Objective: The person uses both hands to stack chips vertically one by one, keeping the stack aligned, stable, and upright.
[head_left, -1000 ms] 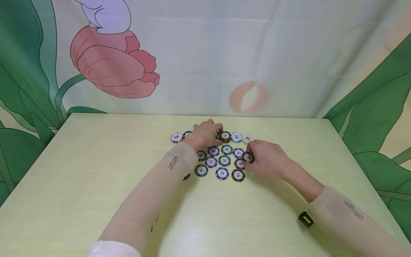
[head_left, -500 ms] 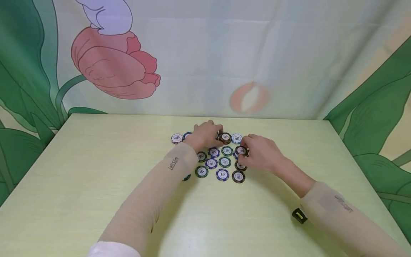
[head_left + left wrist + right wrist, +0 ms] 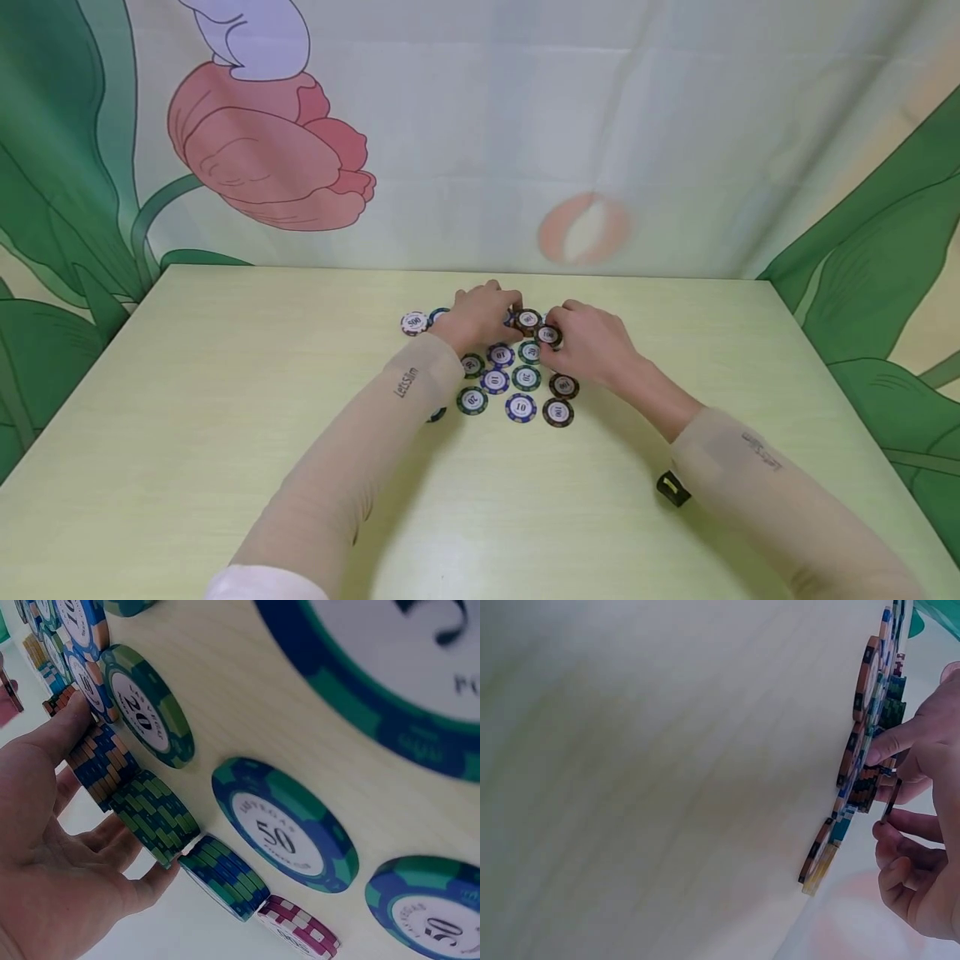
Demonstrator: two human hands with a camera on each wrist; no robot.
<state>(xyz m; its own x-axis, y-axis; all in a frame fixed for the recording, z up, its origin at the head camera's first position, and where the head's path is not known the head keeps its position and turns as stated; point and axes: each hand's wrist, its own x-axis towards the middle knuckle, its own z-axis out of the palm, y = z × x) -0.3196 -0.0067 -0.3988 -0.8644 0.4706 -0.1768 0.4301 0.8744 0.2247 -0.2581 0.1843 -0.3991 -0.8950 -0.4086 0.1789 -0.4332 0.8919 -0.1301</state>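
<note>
My right hand (image 3: pixel 588 342) pinches a black 100 poker chip (image 3: pixel 548 335) between thumb and fingertips, close to a black chip stack (image 3: pixel 528 322). The right wrist view shows this thin chip (image 3: pixel 892 799) edge-on beside that stack. My left hand (image 3: pixel 480 315) curls round a blue-and-orange chip stack (image 3: pixel 105 761), thumb in front and fingers behind. Its other fingers reach behind a green chip stack (image 3: pixel 157 817) and touch near a blue-green stack (image 3: pixel 232 874). Loose chips lie in front, among them a green 20 chip (image 3: pixel 139 711) and a blue-green 50 chip (image 3: pixel 274 836).
A white-and-purple 500 stack (image 3: pixel 414 323) ends the back row at left. At its right end stands a yellow stack (image 3: pixel 819 871). Two black 100 chips lie at the right front of the pale table (image 3: pixel 187 433). A patterned curtain (image 3: pixel 450 150) hangs behind.
My right hand has moved left and away from me, carrying the black chip from above the loose chips to beside the black stack. The left hand has stayed in place.
</note>
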